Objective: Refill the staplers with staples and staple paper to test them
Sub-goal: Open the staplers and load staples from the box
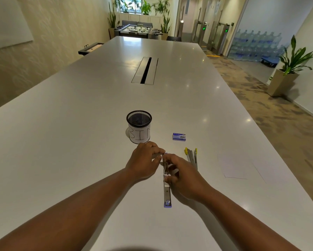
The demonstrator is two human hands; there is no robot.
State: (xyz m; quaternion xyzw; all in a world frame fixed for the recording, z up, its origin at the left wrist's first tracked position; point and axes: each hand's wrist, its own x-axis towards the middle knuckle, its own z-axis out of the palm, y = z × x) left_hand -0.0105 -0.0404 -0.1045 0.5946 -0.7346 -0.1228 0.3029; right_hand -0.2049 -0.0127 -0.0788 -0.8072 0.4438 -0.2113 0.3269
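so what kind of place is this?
Probably an office meeting or break area: a long white conference table with a cable slot, a foosball table beyond it, and stacked water-cooler bottles by access turnstiles.

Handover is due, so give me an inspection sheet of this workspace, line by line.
Surface: long white table with a cable hatch at its centre.
Job's things: purple stapler opened out flat; yellow stapler lying open; staple box; paper sheets.
Clutter: mesh cup labelled BIN.
Grippers: left hand pinches the purple stapler's far end; right hand grips its middle.
Cables: nothing seen.
Surroundings: foosball table, potted plant, stacked water bottles.
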